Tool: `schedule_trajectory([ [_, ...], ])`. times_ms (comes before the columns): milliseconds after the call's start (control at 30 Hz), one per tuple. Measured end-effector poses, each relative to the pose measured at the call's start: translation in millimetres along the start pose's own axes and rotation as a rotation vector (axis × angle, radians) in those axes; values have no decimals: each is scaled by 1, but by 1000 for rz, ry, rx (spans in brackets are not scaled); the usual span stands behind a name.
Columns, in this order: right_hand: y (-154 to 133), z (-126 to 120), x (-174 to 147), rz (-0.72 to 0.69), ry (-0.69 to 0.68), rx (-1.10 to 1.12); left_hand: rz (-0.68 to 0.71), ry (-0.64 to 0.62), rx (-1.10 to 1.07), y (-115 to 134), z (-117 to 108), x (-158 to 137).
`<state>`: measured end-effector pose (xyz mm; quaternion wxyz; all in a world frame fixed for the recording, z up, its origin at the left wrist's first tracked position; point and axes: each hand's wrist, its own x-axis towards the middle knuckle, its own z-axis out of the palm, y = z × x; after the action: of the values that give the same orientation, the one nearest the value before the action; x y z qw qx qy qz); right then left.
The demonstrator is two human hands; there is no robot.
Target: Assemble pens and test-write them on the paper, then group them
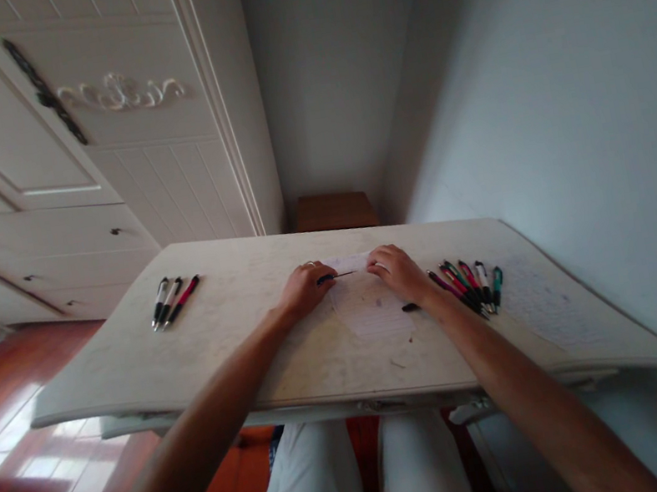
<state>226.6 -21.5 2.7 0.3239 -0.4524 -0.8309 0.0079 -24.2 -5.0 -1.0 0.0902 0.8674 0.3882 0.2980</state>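
Centrally, the left hand (306, 291) grips a dark pen part (325, 279), its thin rod (346, 273) pointing toward the right hand (397, 270), whose fingertips bunch closely, contents unclear. Beneath both grips lies lined paper (373, 319); beside the right wrist, one black piece (410, 307). Farther out: three pens (174, 303) left, a pen cluster (474, 285) right.

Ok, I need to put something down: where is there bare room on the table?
The table's widest bare patch lies between the three pens and left forearm; a smaller one, beyond the pen cluster. Crowded: the middle, with left hand, right hand and paper, and the right end, with another sheet.
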Motion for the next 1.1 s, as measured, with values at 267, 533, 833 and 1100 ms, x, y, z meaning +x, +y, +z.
schedule_trajectory([
  [267, -5, 0, -2, -25, -48, 70, 9, 17, -13, 0, 1, 0],
  [533, -5, 0, -3, -51, -40, 49, 62, -1, -33, 1, 2, 0],
  [833, -6, 2, -4, -52, -34, 51, 87, -2, -47, -1, 4, 1],
  [1100, -3, -1, -3, -44, -35, 66, 48, 4, -34, -4, 4, 1],
])
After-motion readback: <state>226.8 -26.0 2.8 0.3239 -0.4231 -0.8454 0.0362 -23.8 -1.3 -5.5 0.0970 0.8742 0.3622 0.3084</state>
